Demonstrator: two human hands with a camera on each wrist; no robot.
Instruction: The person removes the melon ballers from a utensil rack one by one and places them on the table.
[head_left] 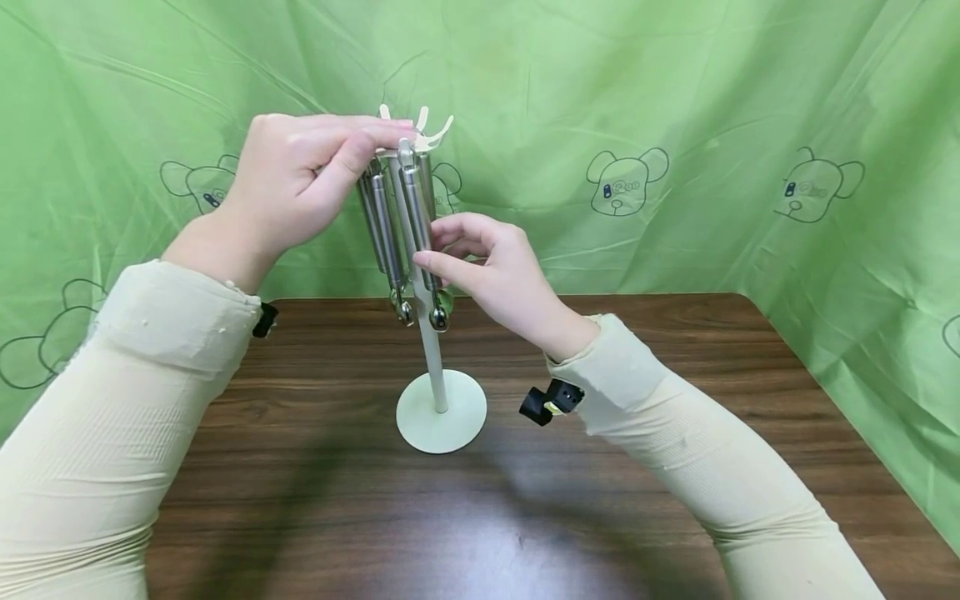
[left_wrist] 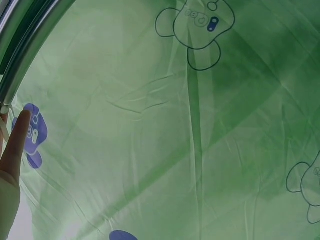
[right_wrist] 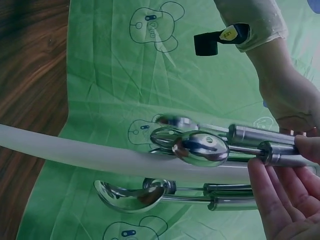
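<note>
Handling a hung utensil well here calls for a light touch: the left hand (head_left: 300,171) should steady the top of the pale stand (head_left: 432,358) without bearing down, while the right hand (head_left: 495,262) should move the front metal utensil (head_left: 418,225) gently, so that it does not knock its neighbours or tip the slender pole. The left hand lies with its visible fingers nearly straight across the top, gripping nothing that shows; the right hand is partly closed, thumb and fingers pinching the handle of that utensil. The utensil hangs just below the left hand's fingertips and runs down past the right thumb. The other utensils (head_left: 384,229) hang below the left hand, to the left of the right hand. Lower than both hands, the round base (head_left: 450,435) rests on the wooden counter (head_left: 600,525).
</note>
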